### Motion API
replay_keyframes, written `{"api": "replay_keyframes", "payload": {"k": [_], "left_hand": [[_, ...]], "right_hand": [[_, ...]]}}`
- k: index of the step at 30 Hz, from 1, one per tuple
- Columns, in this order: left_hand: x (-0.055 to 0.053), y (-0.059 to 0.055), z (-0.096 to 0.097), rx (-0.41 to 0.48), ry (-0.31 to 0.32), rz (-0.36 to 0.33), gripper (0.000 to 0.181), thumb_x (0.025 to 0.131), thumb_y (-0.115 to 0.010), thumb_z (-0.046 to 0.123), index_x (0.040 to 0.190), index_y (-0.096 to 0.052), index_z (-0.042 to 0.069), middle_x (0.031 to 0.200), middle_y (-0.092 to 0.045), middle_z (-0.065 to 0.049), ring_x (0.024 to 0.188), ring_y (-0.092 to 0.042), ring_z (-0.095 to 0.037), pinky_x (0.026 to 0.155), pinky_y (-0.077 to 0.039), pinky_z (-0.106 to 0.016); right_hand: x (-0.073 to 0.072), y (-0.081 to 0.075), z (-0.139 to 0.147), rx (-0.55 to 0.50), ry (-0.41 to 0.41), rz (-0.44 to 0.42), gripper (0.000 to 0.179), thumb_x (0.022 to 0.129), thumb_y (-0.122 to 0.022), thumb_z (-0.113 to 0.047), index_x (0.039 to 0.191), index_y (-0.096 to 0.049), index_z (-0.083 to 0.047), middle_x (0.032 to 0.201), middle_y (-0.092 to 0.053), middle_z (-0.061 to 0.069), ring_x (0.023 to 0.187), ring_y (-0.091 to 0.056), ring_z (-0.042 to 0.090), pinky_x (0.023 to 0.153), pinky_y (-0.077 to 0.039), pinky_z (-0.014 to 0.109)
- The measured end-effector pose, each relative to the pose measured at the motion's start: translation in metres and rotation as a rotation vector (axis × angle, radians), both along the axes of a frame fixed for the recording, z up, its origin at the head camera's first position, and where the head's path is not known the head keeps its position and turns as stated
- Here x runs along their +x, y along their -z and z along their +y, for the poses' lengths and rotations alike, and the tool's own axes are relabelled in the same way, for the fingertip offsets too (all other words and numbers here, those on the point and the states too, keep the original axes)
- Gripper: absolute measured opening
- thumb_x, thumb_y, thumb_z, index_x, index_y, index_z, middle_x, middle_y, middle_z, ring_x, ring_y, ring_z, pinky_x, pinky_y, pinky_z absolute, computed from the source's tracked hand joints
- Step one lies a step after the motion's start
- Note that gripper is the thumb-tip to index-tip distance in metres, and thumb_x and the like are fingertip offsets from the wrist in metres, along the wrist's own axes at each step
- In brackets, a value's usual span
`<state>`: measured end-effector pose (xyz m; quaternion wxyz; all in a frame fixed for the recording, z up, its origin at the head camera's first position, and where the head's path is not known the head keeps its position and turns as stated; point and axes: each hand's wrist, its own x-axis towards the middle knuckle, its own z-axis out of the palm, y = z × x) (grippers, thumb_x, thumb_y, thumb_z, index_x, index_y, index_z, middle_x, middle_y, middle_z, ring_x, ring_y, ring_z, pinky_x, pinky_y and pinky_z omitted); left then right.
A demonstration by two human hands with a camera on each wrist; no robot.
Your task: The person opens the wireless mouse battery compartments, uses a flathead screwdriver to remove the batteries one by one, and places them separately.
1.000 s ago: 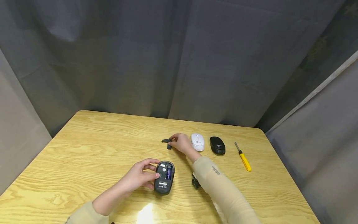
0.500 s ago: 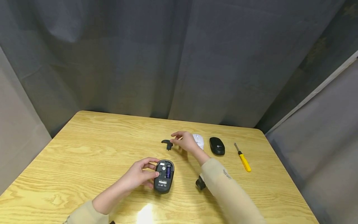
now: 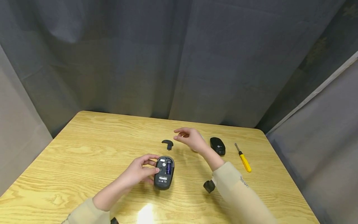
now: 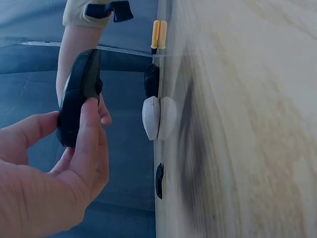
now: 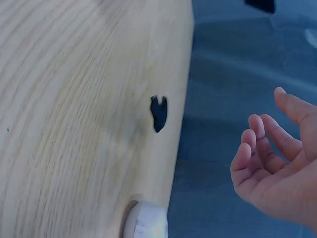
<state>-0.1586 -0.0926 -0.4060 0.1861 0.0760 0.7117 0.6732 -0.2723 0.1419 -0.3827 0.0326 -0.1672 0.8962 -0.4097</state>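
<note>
My left hand (image 3: 141,169) grips a black computer mouse (image 3: 163,182) by its side, underside turned up. Its battery bay lies uncovered, with a blue battery (image 3: 168,168) inside. In the left wrist view the mouse (image 4: 79,96) is held between thumb and fingers, clear of the table. Beyond it on the table lies a small black battery cover (image 3: 168,143), seen also as a dark cover (image 5: 159,114) in the right wrist view. My right hand (image 3: 193,139) hovers right of the cover, fingers loosely bent and holding nothing. It hides most of a white mouse (image 4: 151,118).
Right of my right hand sits another black mouse (image 3: 217,146). Farther right lies a screwdriver (image 3: 244,160) with a yellow handle. A grey curtain (image 3: 134,62) hangs behind the table's far edge. Bare wood (image 3: 92,149) stretches to the left.
My right hand has let go of the battery cover and moved up and to the right, away from it. The cover stays on the table. My left hand has raised the mouse slightly.
</note>
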Motion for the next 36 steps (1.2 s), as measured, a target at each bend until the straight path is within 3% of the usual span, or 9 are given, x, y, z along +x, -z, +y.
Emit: {"api": "replay_keyframes", "payload": {"k": [4,12,20,24,30,36], "left_hand": [[-0.002,-0.001,-0.001,0.017,-0.003,0.001,0.052,0.085,-0.067,0.01,0.133,-0.047,0.003,0.111,-0.054,-0.021,0.079,-0.066,-0.026,0.067,-0.057,-0.042],[-0.004,-0.003,-0.001,0.03,-0.012,0.007,0.053,0.084,-0.068,0.01,0.132,-0.047,0.003,0.113,-0.054,-0.021,0.079,-0.065,-0.026,0.066,-0.057,-0.041],[-0.004,-0.002,0.001,0.048,0.011,0.01,0.054,0.085,-0.068,0.012,0.134,-0.046,0.003,0.113,-0.054,-0.02,0.08,-0.065,-0.027,0.067,-0.057,-0.041],[-0.004,-0.003,0.003,0.039,0.018,0.011,0.053,0.085,-0.067,0.012,0.133,-0.047,0.003,0.113,-0.055,-0.02,0.079,-0.066,-0.026,0.067,-0.057,-0.041],[-0.002,-0.003,0.005,0.037,0.056,0.015,0.052,0.085,-0.067,0.012,0.132,-0.047,0.002,0.11,-0.054,-0.019,0.079,-0.065,-0.023,0.066,-0.057,-0.04],[-0.001,-0.001,0.007,0.02,0.089,0.015,0.05,0.084,-0.068,0.013,0.13,-0.05,0.003,0.107,-0.055,-0.018,0.078,-0.065,-0.022,0.065,-0.057,-0.04]], "right_hand": [[0.008,-0.005,0.004,-0.057,-0.041,-0.005,0.033,0.087,-0.068,-0.032,0.115,-0.067,-0.017,0.093,-0.065,0.0,0.083,-0.058,0.014,0.072,-0.048,0.029],[0.034,-0.008,0.006,-0.071,-0.086,0.021,0.033,0.085,-0.07,-0.031,0.114,-0.067,-0.015,0.091,-0.068,-0.001,0.086,-0.061,0.015,0.074,-0.05,0.029],[0.057,-0.003,0.002,-0.104,-0.107,-0.085,0.035,0.086,-0.068,-0.036,0.116,-0.066,-0.018,0.096,-0.07,0.0,0.092,-0.062,0.015,0.077,-0.051,0.033],[0.064,0.0,0.0,-0.105,-0.135,-0.15,0.037,0.087,-0.066,-0.037,0.118,-0.064,-0.016,0.097,-0.07,0.001,0.092,-0.063,0.014,0.078,-0.051,0.034],[0.068,0.01,-0.001,-0.095,-0.18,-0.256,0.037,0.09,-0.062,-0.038,0.115,-0.065,-0.011,0.085,-0.069,0.002,0.079,-0.061,0.019,0.067,-0.049,0.03],[0.069,0.015,0.0,-0.07,-0.232,-0.265,0.033,0.089,-0.064,-0.036,0.107,-0.066,-0.009,0.073,-0.066,0.0,0.071,-0.059,0.021,0.062,-0.045,0.026]]}}
